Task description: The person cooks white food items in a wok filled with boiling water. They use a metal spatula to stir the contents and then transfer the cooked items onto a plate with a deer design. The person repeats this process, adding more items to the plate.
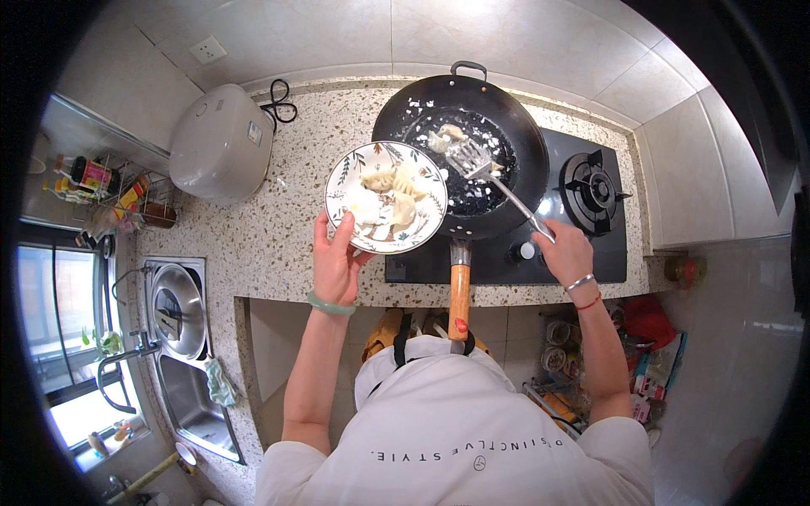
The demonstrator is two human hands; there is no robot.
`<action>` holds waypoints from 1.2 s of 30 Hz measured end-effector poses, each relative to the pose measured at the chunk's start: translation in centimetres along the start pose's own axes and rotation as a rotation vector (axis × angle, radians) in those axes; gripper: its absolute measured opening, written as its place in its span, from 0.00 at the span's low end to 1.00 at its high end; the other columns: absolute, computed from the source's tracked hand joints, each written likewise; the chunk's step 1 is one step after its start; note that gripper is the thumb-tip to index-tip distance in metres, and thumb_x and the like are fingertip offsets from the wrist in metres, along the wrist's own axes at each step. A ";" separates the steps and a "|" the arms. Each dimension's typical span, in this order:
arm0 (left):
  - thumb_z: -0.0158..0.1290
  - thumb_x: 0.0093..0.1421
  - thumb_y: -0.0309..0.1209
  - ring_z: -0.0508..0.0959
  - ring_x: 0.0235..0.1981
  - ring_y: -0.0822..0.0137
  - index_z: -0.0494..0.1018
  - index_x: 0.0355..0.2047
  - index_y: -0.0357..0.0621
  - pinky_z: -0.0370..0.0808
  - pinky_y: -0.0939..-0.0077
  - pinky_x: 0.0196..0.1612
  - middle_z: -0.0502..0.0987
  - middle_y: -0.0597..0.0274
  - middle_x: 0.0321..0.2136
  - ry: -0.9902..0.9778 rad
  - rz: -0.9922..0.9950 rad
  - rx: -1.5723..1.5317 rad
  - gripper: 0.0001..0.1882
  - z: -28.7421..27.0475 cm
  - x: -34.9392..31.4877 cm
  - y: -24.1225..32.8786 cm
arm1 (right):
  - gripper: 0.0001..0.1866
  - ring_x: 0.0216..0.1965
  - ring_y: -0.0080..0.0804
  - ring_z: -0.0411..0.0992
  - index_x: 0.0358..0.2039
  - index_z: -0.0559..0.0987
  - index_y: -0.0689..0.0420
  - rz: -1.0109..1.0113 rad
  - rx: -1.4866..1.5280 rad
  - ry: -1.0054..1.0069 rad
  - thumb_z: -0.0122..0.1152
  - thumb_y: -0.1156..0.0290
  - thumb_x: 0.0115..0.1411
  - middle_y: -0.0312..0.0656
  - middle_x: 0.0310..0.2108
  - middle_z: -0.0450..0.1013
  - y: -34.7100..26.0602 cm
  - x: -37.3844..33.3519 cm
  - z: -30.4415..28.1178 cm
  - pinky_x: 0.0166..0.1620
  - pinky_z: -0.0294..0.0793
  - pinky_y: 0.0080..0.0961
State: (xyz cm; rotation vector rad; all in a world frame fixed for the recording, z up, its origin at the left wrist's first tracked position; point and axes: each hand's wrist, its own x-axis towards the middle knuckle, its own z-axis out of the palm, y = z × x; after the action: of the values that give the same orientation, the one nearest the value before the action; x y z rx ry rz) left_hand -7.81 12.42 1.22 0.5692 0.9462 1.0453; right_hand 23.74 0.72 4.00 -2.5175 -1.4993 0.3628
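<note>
My left hand point(337, 257) grips the near rim of a white plate point(339, 190) with a leaf pattern, thumb on top. Several dumplings point(392, 181) lie on the plate, which overlaps the left edge of a black wok point(527, 164). In my right hand point(564, 253) is the handle of a slotted metal spatula point(471, 158). Its blade is in the wok beside a pale dumpling point(447, 137). White bits and a dark, shiny layer of liquid cover the wok's bottom. The wok's wooden handle point(459, 291) points toward me.
A black gas hob point(553, 266) carries the wok, with a bare burner point(589, 192) to its right. At the left stand a rice cooker point(221, 143) and a wire rack of bottles point(152, 207). A metal sink point(190, 396) holds a round lid point(177, 308) at its far end.
</note>
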 end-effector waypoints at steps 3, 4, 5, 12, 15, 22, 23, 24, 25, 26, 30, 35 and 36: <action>0.51 0.62 0.35 0.78 0.37 0.69 0.58 0.53 0.46 0.81 0.74 0.31 0.74 0.58 0.41 0.003 -0.005 0.010 0.22 -0.2 0.0 0.0 | 0.13 0.31 0.48 0.74 0.34 0.79 0.53 -0.032 -0.009 0.034 0.61 0.59 0.53 0.47 0.27 0.76 0.2 0.9 1.0 0.33 0.73 0.39; 0.51 0.62 0.35 0.78 0.37 0.69 0.58 0.53 0.46 0.81 0.74 0.32 0.74 0.58 0.41 0.003 -0.005 0.010 0.21 -0.1 -0.1 0.1 | 0.13 0.31 0.48 0.74 0.34 0.79 0.53 -0.043 -0.002 0.035 0.61 0.59 0.53 0.47 0.27 0.76 0.0 1.1 1.3 0.33 0.73 0.39; 0.51 0.62 0.35 0.78 0.37 0.69 0.58 0.53 0.46 0.81 0.74 0.32 0.74 0.58 0.41 0.002 -0.004 0.010 0.21 -0.1 -0.1 0.1 | 0.14 0.31 0.48 0.74 0.35 0.80 0.53 -0.055 0.006 0.035 0.61 0.58 0.52 0.47 0.27 0.76 -0.2 1.4 1.6 0.33 0.73 0.39; 0.50 0.62 0.34 0.78 0.38 0.68 0.58 0.52 0.46 0.81 0.73 0.32 0.74 0.57 0.42 0.008 -0.003 0.004 0.20 -0.2 -0.1 0.2 | 0.14 0.30 0.46 0.75 0.35 0.81 0.53 -0.011 0.201 0.005 0.62 0.58 0.52 0.46 0.26 0.76 -0.4 3.7 3.9 0.32 0.73 0.37; 0.49 0.63 0.33 0.78 0.39 0.68 0.59 0.51 0.46 0.82 0.71 0.34 0.74 0.58 0.42 0.011 -0.011 0.007 0.18 -0.2 -0.1 0.3 | 0.14 0.28 0.46 0.75 0.34 0.81 0.54 -0.016 0.229 0.050 0.62 0.59 0.52 0.46 0.25 0.76 -1.2 4.0 4.4 0.31 0.72 0.36; 0.49 0.63 0.34 0.78 0.40 0.67 0.58 0.51 0.46 0.81 0.69 0.35 0.73 0.57 0.43 -0.005 -0.022 0.040 0.19 0.1 0.4 0.3 | 0.14 0.24 0.39 0.73 0.34 0.80 0.56 -0.055 0.354 0.102 0.63 0.61 0.51 0.45 0.22 0.75 -0.8 4.4 4.7 0.28 0.70 0.31; 0.49 0.63 0.34 0.78 0.40 0.66 0.58 0.51 0.46 0.81 0.69 0.35 0.73 0.57 0.43 -0.008 -0.029 0.046 0.19 0.3 0.5 0.3 | 0.14 0.22 0.36 0.73 0.35 0.80 0.56 -0.059 0.386 0.107 0.64 0.62 0.51 0.44 0.21 0.74 -0.6 4.3 4.6 0.27 0.69 0.30; 0.49 0.63 0.34 0.77 0.40 0.66 0.58 0.51 0.46 0.81 0.68 0.36 0.73 0.57 0.43 -0.013 -0.029 0.048 0.19 0.5 0.6 0.2 | 0.14 0.22 0.34 0.72 0.35 0.80 0.57 -0.074 0.409 0.121 0.64 0.63 0.51 0.44 0.20 0.74 -0.4 4.0 4.3 0.26 0.69 0.28; 0.50 0.63 0.35 0.77 0.40 0.66 0.58 0.51 0.46 0.80 0.68 0.36 0.73 0.57 0.43 -0.019 -0.030 0.051 0.20 0.7 0.8 0.1 | 0.14 0.21 0.31 0.71 0.35 0.80 0.58 -0.086 0.432 0.136 0.64 0.64 0.51 0.43 0.19 0.73 -0.5 3.7 3.5 0.26 0.68 0.26; 0.50 0.62 0.35 0.77 0.40 0.66 0.58 0.51 0.46 0.80 0.68 0.37 0.73 0.57 0.43 -0.022 -0.029 0.053 0.20 0.8 0.9 0.1 | 0.14 0.20 0.28 0.70 0.35 0.80 0.58 -0.103 0.455 0.148 0.65 0.65 0.51 0.42 0.19 0.73 -0.7 3.3 2.5 0.25 0.67 0.24; 0.51 0.62 0.36 0.77 0.41 0.66 0.58 0.51 0.47 0.79 0.68 0.37 0.73 0.57 0.44 -0.038 -0.035 0.046 0.20 1.4 1.5 -0.3 | 0.13 0.19 0.22 0.66 0.36 0.79 0.61 -0.135 0.391 0.107 0.64 0.69 0.52 0.39 0.17 0.71 -1.0 1.8 -2.3 0.24 0.65 0.19; 0.51 0.62 0.37 0.77 0.41 0.66 0.58 0.51 0.47 0.79 0.69 0.37 0.72 0.57 0.45 -0.085 -0.044 0.008 0.21 3.2 2.3 -0.9 | 0.14 0.21 0.22 0.67 0.38 0.78 0.63 -0.118 0.360 0.058 0.65 0.71 0.51 0.40 0.21 0.72 -1.7 -1.2 -8.1 0.26 0.66 0.19; 0.51 0.62 0.37 0.77 0.41 0.66 0.58 0.51 0.47 0.80 0.68 0.37 0.72 0.57 0.44 -0.095 -0.041 0.007 0.21 3.6 2.3 -0.8 | 0.14 0.22 0.23 0.68 0.38 0.78 0.63 -0.131 0.343 0.060 0.65 0.71 0.51 0.41 0.22 0.73 -1.9 -1.7 -8.6 0.26 0.67 0.19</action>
State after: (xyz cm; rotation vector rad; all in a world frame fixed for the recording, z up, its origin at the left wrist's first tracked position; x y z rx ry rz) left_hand -3.88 14.24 1.51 0.5978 0.8752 0.9700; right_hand 24.02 -0.20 12.92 -2.1360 -1.4301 0.4736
